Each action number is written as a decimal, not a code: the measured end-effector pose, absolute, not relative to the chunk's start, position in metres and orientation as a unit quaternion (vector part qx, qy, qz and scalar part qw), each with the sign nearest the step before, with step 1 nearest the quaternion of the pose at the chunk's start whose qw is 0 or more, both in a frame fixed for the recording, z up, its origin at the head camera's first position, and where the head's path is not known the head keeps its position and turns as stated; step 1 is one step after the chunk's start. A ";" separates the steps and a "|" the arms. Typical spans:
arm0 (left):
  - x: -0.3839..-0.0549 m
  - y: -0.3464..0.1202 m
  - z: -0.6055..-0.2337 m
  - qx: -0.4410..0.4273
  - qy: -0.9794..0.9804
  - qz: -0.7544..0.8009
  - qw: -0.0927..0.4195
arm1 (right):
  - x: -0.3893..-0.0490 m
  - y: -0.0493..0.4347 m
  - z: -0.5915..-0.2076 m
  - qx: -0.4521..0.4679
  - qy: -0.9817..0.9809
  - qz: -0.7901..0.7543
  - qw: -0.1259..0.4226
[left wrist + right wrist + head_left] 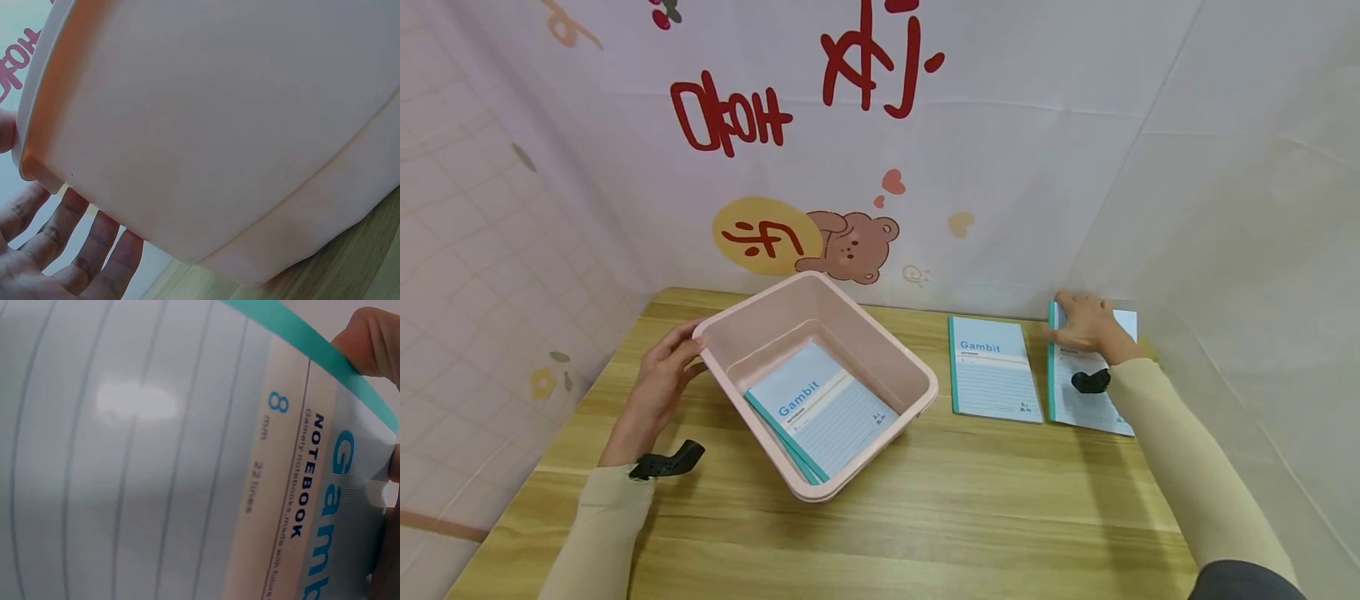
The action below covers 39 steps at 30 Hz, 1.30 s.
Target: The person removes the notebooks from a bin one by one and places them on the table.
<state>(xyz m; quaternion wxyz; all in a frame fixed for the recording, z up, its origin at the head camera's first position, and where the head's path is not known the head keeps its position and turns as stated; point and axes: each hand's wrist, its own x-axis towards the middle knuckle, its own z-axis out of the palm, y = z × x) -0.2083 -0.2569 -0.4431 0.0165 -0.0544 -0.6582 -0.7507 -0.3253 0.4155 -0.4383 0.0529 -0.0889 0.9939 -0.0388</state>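
Observation:
A pink plastic bin point(880, 350) stands mid-table with Gambit notebooks point(823, 408) stacked inside. My left hand point(662, 379) holds the bin's left corner, with the thumb at the rim and the fingers point(94, 244) below it. The bin's outer wall point(219, 125) fills the left wrist view. My right hand point(1086, 325) grips the top end of the rightmost notebook point(1086, 404). Up close, that notebook's cover point(156, 456) shows my thumb point(369, 340) at its teal spine. Another Gambit notebook point(992, 367) lies flat between the bin and that one.
The wooden table point(925, 517) is walled by a decorated sheet at the back and left and a white sheet close on the right. Bare wood stretches along the front edge.

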 end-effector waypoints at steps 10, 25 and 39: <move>-0.208 -0.256 -0.442 -0.053 -0.662 -0.748 0.016 | -0.332 0.423 -0.465 -0.078 0.992 -0.043 0.093; -0.208 -0.256 -0.443 -0.056 -0.662 -0.747 0.017 | -0.326 0.422 -0.473 -0.083 0.987 -0.109 0.080; -0.208 -0.258 -0.444 -0.055 -0.666 -0.744 0.016 | -0.309 0.414 -0.465 -0.048 0.986 -0.144 0.061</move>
